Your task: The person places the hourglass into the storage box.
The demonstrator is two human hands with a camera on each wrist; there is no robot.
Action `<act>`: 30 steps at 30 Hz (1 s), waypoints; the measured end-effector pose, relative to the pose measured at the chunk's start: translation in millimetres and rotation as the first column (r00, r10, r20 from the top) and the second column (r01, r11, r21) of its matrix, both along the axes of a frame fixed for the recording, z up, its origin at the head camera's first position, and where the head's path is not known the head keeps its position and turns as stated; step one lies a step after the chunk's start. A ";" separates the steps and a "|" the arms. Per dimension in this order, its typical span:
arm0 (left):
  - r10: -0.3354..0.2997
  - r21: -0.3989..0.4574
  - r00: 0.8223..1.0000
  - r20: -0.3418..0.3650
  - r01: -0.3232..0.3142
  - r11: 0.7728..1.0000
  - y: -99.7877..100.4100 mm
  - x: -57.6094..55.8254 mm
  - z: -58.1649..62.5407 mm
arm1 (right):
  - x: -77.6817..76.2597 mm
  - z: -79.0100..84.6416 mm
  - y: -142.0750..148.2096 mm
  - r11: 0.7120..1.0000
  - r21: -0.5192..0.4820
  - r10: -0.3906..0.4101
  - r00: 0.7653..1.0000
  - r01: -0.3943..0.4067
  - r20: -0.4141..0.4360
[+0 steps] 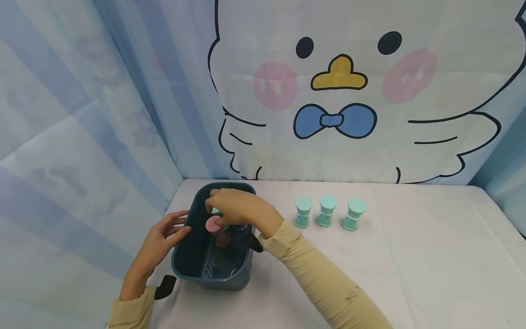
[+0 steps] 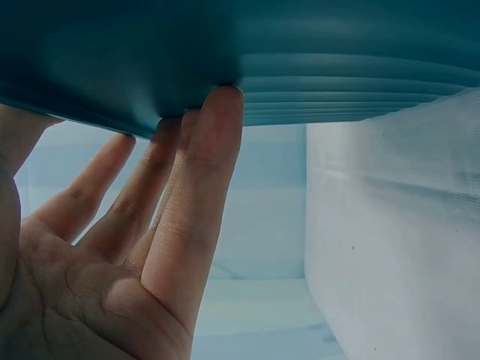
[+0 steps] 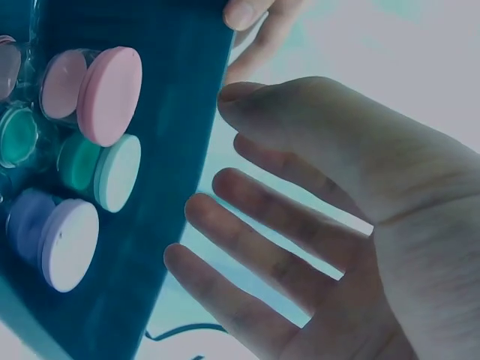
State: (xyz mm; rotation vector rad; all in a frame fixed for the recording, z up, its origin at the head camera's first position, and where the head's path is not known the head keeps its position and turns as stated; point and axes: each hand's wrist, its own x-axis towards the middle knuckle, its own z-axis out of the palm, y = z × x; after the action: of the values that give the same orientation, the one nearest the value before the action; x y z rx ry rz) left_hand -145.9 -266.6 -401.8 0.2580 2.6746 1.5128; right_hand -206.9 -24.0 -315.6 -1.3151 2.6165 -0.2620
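My left hand [image 1: 162, 237] is at the left side of a dark teal bin [image 1: 228, 284]. Its straight fingers [image 2: 199, 165] touch the bin's outer wall in the left wrist view. Above the bin's opening hovers my right hand [image 1: 238, 208], its fingers spread and nothing between them in the right wrist view. Inside the bin stand a pink sand timer [image 3: 109, 97], a green sand timer [image 3: 118, 172] and a purple sand timer [image 3: 71, 245], with more partly cut off at that view's edge. In the head view the right hand partly hides them.
Three mint-green sand timers stand in a row on the white-covered table [image 1: 411, 256], right of the bin: a left one [image 1: 303, 211], a middle one [image 1: 327, 210] and a right one [image 1: 354, 213]. A printed curtain [image 1: 337, 160] hangs behind the table, with another at left.
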 end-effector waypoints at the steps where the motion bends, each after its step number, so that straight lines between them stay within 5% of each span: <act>1: -0.001 0.001 1.000 0.000 0.001 1.000 -0.1 0.2 0.0 | 0.2 0.2 1.8 1.000 -0.006 0.002 1.000 -0.002 -0.005; 30: 0.022 -0.001 1.000 0.002 -0.022 1.000 -0.1 0.8 -2.3 | 3.8 -10.7 60.3 0.977 -0.213 -0.038 0.998 0.027 -0.046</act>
State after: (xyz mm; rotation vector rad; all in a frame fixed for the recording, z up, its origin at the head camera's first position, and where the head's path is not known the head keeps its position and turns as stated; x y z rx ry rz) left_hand -145.1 -266.7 -404.2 0.2277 2.6855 1.5172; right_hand -203.2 36.3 -326.2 -1.3595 2.7158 -0.5347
